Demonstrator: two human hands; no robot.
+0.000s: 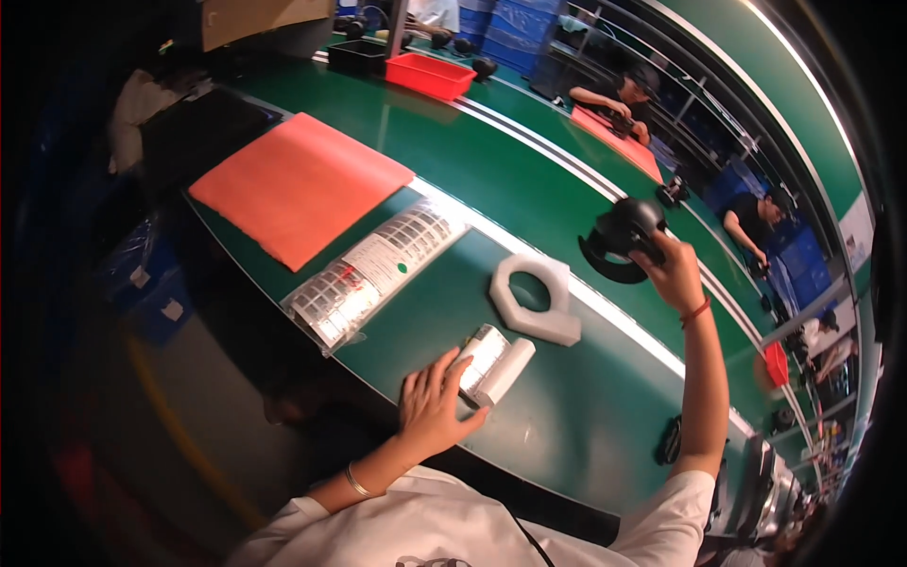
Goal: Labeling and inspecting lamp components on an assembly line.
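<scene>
On the green conveyor table (444,161), the person's left hand (430,402) lies flat with fingers spread and relaxed, fingertips resting on a small white roll of labels (491,364) near the front edge. It isn't really gripping, just touching the roll's near side. The right hand (673,272) is reached way out over the belt with the arm stretched, fingers wrapped around a black rounded device with a wide ring-shaped base (619,238), which it holds up off the surface. Between the two hands sits a white foam ring with angular outer edges (536,298), just beyond the roll. Off to the left there's a clear plastic bag of printed sheets (373,274) and, past that, a flat orange-red mat (298,184). A red plastic bin (430,74) sits farther up the line.
</scene>
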